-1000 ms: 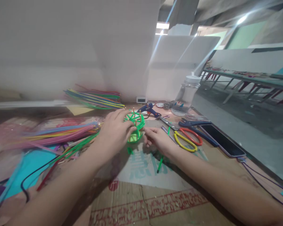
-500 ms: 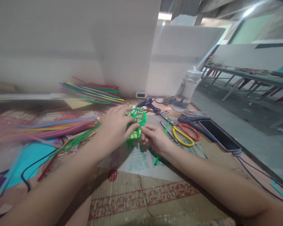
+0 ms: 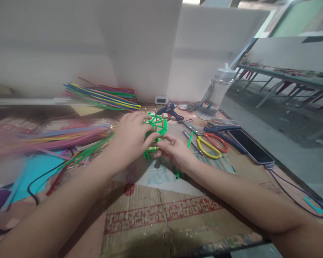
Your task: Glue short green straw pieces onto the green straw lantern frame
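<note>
A small green framework of pipe cleaners (image 3: pixel 163 126) with several thin wooden sticks poking up from it sits in the middle of the cardboard. My left hand (image 3: pixel 134 132) is wrapped round its left side, thumb at the front and fingers over the top. Low on the near right side, my right hand (image 3: pixel 173 149) pinches at the framework with thumb and forefinger; what exactly lies between those fingertips is too small to make out. A loose green pipe cleaner (image 3: pixel 190 139) lies beneath and beyond my right hand.
Right of the hands lie scissors (image 3: pixel 210 147), a pen (image 3: pixel 193 142), pliers (image 3: pixel 226 128) and a phone (image 3: pixel 250 146) with a purple cord. Behind stand a glue gun (image 3: pixel 170 111), a small digital clock (image 3: pixel 160 100) and a water bottle (image 3: pixel 216 93). Bundled pipe cleaners (image 3: pixel 104 96) lie left.
The camera view has tipped down, so the tabletop appears higher. My right hand has shifted slightly at the framework's lower side; my left hand keeps its hold.
</note>
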Available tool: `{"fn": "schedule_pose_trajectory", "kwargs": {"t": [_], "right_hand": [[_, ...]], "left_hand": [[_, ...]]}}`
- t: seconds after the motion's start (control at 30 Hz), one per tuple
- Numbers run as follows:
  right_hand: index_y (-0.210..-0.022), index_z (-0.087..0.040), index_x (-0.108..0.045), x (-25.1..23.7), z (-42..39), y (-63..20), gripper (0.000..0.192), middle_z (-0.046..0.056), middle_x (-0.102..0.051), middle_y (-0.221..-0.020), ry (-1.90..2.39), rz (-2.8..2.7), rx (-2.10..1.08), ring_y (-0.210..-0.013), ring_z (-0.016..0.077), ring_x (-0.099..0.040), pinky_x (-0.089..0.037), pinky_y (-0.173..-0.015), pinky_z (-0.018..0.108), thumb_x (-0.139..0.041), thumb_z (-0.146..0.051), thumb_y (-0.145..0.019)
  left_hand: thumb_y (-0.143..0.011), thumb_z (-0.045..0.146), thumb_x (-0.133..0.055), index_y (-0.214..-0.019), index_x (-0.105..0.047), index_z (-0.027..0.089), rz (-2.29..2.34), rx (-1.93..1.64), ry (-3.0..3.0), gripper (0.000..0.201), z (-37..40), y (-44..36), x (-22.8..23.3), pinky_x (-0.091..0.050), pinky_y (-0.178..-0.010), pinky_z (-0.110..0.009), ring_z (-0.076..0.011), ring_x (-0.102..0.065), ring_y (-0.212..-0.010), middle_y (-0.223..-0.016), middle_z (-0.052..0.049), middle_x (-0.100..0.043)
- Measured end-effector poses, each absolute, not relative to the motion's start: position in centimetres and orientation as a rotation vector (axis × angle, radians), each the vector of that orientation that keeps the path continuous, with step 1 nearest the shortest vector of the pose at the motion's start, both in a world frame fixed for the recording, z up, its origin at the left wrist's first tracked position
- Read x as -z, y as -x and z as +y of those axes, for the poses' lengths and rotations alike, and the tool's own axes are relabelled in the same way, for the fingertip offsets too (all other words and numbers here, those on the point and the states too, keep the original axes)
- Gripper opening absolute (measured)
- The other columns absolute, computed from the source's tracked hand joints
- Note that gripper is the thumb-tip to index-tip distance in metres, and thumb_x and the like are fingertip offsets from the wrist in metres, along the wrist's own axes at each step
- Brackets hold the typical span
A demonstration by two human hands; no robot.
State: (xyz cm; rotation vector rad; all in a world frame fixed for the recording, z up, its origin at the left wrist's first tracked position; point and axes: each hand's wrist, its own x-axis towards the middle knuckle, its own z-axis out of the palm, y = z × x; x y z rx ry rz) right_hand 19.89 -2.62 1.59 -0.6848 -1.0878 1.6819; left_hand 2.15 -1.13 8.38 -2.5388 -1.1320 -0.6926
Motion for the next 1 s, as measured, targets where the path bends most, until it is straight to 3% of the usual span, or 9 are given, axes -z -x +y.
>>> {"fn": "schedule_pose_trajectory", "kwargs": {"t": [0.23, 0.43, 0.63, 1.0], "right_hand": [[-0.093, -0.017, -0.069, -1.42, -2.45, -19.97, 0.038, 0.002, -0.075, -0.079, 0.707, -1.066, -1.675, -0.059, 0.0096, -0.066, -0.058, -0.067, 0.026, -0.088, -0.039, -0.069], [-0.087, -0.019, -0.063, -1.32, -2.62, -20.00, 0.042, -0.003, -0.069, -0.067, 0.762, -1.000, -1.604, -0.056, 0.0117, -0.066, -0.059, -0.063, 0.028, -0.089, -0.045, -0.066], [-0.080, -0.016, -0.070, -1.39, -2.84, -19.94, 0.043, 0.003, -0.075, -0.075, 0.816, -1.082, -1.648, -0.057, 0.0100, -0.066, -0.056, -0.064, 0.026, -0.086, -0.053, -0.067], [-0.077, -0.016, -0.070, -1.32, -2.65, -19.89, 0.037, 0.001, -0.073, -0.071, 0.763, -1.096, -1.640, -0.055, 0.0089, -0.062, -0.057, -0.066, 0.027, -0.086, -0.048, -0.070]], "left_hand": [[-0.095, 0.037, -0.060, -0.089, -0.076, 0.017, -1.136, 0.686, 2.534, 0.026, -1.20, -2.29, -8.26, -0.044, -0.102, -0.052, -0.0337, -0.058, -0.119, -0.122, -0.013, -0.069], [-0.096, 0.038, -0.058, -0.090, -0.076, 0.018, -1.166, 0.682, 2.530, 0.027, -1.23, -2.29, -8.26, -0.043, -0.103, -0.052, -0.0328, -0.058, -0.120, -0.122, -0.013, -0.069], [-0.096, 0.038, -0.058, -0.089, -0.076, 0.019, -1.160, 0.691, 2.532, 0.027, -1.26, -2.29, -8.27, -0.042, -0.102, -0.052, -0.0326, -0.057, -0.119, -0.121, -0.012, -0.069], [-0.095, 0.037, -0.060, -0.087, -0.075, 0.017, -1.142, 0.667, 2.514, 0.026, -1.37, -2.42, -8.24, -0.043, -0.101, -0.050, -0.0328, -0.059, -0.117, -0.118, -0.013, -0.069]]}}
